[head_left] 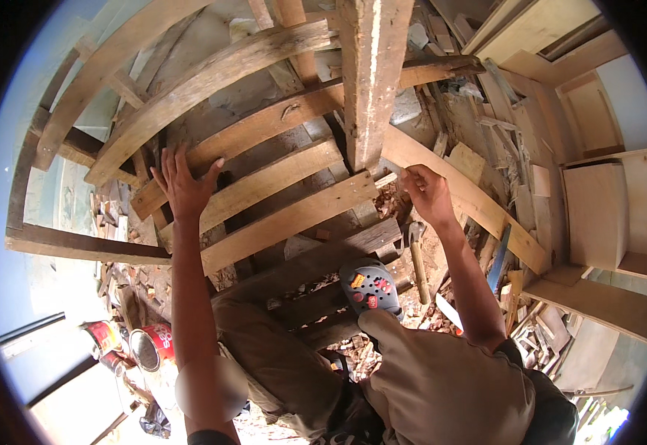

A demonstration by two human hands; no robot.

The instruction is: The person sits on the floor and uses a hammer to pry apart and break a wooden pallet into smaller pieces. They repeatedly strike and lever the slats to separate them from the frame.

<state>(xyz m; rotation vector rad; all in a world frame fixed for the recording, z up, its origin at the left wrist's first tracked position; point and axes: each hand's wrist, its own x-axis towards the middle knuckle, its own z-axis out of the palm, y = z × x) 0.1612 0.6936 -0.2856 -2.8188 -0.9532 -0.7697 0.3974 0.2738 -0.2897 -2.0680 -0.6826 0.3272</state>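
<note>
One left hand (188, 185) over wooden slats (264, 135) (right hand (429, 194) near post (372, 89))

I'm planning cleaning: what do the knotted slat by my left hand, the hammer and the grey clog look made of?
Knotted slat: wood, apparently unvarnished, from its dull surface and dark knot. Hammer: handle probably bare wood, from its pale brown; head perhaps metal, too small to tell. Clog: likely moulded foam or plastic, matte, judging by its round holes.

Large white lettering marks the red can (163, 345) and, partly, another red can (104, 337), both bodyward and left of the left hand (190, 187). Charms (372, 302) on the gray clog (366, 280), bodyward of the right hand (426, 194), bear illegible marks.
</note>
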